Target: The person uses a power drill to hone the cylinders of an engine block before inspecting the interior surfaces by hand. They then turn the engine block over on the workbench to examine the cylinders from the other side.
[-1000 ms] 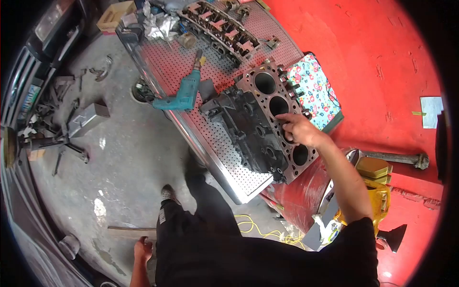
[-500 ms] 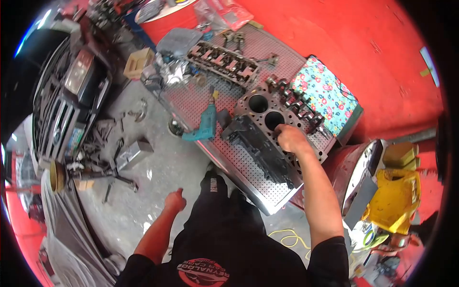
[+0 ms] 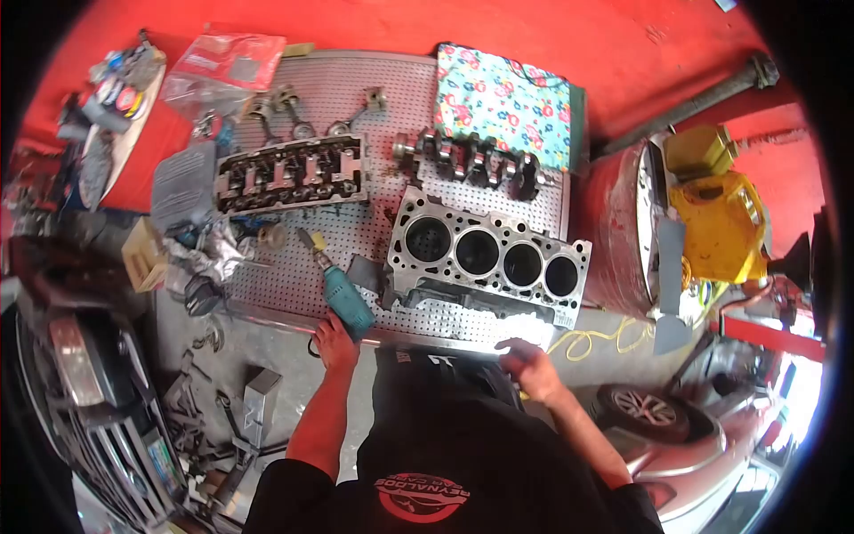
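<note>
1. The left hand [image 3: 334,342] is at the near edge of the perforated bench [image 3: 356,107], fingers curled onto the butt end of the teal power drill [image 3: 342,298]. It looks like a closing grasp on the handle; whether the palm has full purchase I cannot tell, as the drill body covers the fingertips.

2. The drill lies flat, its long axis slanting away from the left hand: handle end nearest the knuckles, chuck and bit pointing up and to the left, away from the person. A pull along that slant would bring it straight back toward the wrist.

3. The right hand [image 3: 525,362] hovers just off the bench edge, fingers loosely spread and holding nothing, directly below the engine block [image 3: 487,260].

4. The engine block lies lengthwise across the bench, its four bores in a row running left to right, so its long axis sits crosswise to both forearms. Its left end is just beside the drill, right of the left hand; its right end is just beyond the right hand.

5. On nearness: the left hand owns the drill outright; the right hand is well apart from it, with the person's body between.

6. Farther out past both hands, the cylinder head [image 3: 290,173] lies beyond the drill and the crankshaft [image 3: 476,160] beyond the block, both parallel to the block.
</note>
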A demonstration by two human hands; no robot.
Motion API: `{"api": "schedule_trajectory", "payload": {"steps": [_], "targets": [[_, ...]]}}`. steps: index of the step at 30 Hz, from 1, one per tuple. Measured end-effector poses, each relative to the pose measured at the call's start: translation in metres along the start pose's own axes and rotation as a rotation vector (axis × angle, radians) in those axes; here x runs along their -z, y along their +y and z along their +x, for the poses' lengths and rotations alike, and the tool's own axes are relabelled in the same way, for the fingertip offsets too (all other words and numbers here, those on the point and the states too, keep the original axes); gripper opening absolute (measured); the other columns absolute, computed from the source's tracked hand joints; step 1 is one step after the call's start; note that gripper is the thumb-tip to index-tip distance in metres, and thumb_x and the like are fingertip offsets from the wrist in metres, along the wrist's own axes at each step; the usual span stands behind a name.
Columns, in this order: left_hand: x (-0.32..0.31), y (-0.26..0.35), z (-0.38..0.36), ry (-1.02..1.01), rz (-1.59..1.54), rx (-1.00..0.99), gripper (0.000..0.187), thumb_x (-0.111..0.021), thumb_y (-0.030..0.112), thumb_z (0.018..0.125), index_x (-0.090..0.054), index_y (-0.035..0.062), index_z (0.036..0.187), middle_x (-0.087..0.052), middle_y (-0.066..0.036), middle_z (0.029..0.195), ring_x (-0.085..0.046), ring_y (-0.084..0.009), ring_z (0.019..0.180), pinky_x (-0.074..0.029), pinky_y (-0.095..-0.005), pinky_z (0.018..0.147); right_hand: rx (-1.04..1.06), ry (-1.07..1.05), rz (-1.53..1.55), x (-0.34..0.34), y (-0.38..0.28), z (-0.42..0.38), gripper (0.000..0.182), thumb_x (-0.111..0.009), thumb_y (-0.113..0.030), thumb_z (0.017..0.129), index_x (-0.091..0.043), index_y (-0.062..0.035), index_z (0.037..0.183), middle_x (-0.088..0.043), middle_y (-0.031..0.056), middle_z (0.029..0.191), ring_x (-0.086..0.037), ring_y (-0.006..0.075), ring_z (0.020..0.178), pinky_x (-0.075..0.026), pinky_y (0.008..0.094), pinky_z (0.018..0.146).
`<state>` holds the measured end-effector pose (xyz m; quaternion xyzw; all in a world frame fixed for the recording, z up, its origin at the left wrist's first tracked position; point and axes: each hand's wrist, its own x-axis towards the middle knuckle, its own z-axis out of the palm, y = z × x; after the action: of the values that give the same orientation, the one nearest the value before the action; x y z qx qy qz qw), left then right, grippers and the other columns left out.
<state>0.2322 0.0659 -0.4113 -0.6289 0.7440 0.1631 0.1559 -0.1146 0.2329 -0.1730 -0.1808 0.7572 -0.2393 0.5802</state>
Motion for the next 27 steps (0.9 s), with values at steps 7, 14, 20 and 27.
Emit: {"api": "schedule_trajectory", "payload": {"steps": [7,14,20,27], "targets": [[0.009,-0.011,0.000,0.096,-0.011,-0.097,0.093,-0.075,0.011,0.073,-0.031,-0.0043,0.153,-0.059,-0.022,0.117,-0.061,-0.0411,0.109,-0.045,-0.0534,0.097,0.181,0.071,-0.195,-0.097,0.034,0.004,0.031,-0.068,-0.018,0.097,-0.068,-0.0076,0.126,-0.074,0.0160,0.101,-0.072,0.0254,0.088,-0.057,0.0396,0.082],[0.074,-0.047,-0.005,0.220,-0.060,-0.272,0.093,-0.073,0.011,0.067,-0.037,-0.0060,0.151,-0.063,-0.021,0.107,-0.065,-0.0408,0.100,-0.051,-0.0514,0.088,0.450,0.093,-0.568,-0.133,-0.038,0.056,0.041,-0.067,-0.024,0.093,-0.065,-0.0104,0.131,-0.072,0.0172,0.112,-0.069,0.0374,0.108,-0.056,0.0481,0.095],[0.183,-0.057,-0.038,0.149,-0.413,-0.244,0.086,-0.066,0.008,0.070,-0.046,0.0022,0.154,-0.070,-0.022,0.112,-0.069,-0.0444,0.096,-0.057,-0.0512,0.083,0.706,-0.052,-0.626,-0.184,-0.105,0.076,0.068,-0.072,-0.023,0.087,-0.048,-0.0089,0.149,-0.054,0.0194,0.143,-0.052,0.0383,0.132,-0.042,0.0470,0.114],[0.303,-0.069,-0.095,-0.233,-1.015,-0.113,0.066,-0.063,0.009,0.077,-0.057,-0.0060,0.140,-0.071,-0.003,0.096,-0.064,-0.0092,0.084,-0.053,-0.0272,0.075,1.484,0.312,-0.564,-0.225,-0.167,0.051,0.067,-0.071,-0.019,0.083,-0.049,-0.0234,0.147,-0.050,0.0164,0.147,-0.052,0.0378,0.135,-0.039,0.0598,0.117]]}}
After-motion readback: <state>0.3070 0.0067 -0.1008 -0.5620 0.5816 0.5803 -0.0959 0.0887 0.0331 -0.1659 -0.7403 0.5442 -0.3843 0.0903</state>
